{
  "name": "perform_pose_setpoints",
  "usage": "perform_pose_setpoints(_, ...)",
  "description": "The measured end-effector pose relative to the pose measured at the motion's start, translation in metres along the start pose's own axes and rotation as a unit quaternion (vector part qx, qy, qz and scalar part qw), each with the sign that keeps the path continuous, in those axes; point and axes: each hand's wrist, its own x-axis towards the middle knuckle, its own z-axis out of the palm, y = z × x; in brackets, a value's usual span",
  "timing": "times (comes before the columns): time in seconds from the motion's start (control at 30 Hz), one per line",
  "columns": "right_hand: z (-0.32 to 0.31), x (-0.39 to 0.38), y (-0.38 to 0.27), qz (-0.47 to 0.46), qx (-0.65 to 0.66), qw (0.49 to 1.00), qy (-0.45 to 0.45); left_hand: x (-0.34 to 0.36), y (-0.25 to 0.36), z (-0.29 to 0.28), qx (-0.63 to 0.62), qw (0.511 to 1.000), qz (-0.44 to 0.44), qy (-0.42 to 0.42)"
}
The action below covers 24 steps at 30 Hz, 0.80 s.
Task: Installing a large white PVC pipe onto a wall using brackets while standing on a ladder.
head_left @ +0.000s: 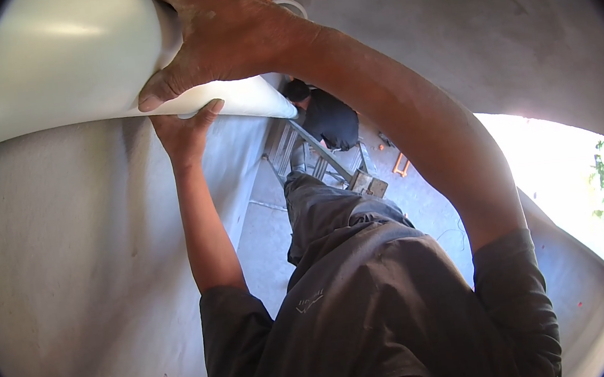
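A thick white plastic pipe [50, 68] runs from the upper left toward the middle, close along the wall. My right hand [228, 29] reaches across from the right and grips it from above, thumb pressed on its near side. Its fingers go out of sight behind the pipe and past the top edge. From below, my left hand [187, 131] holds the same pipe, thumb on the near side and the other fingers hidden. Beside my right thumb the pipe's wide part narrows; whether that is a joint cannot be told.
Below my legs stands a metal ladder [324, 152] with a small platform [367, 185]. A co-worker in dark clothes [330, 118] is down near the floor beyond it. A grey wall [66, 275] is at my left, and a bright opening [553, 167] at the right. Orange-handled tool [401, 165] lies on the floor.
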Motion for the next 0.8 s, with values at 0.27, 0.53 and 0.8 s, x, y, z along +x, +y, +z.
perform_pose_setpoints(0.27,0.0006,-0.0007,-0.0003,0.01,-0.004,1.0,0.007,-0.0002,-0.0023,-0.0041,0.009,1.0,-0.017,-0.012)
perform_pose_setpoints(0.53,-0.0002,-0.0017,0.0006,0.018,0.001,1.0,-0.002,-0.0002,0.0024,-0.0003,-0.009,1.0,-0.01,-0.02)
perform_pose_setpoints(0.8,-0.0031,-0.0029,-0.0032,0.026,0.0,1.0,-0.012,-0.0002,0.005,0.0019,-0.019,1.0,-0.003,-0.022)
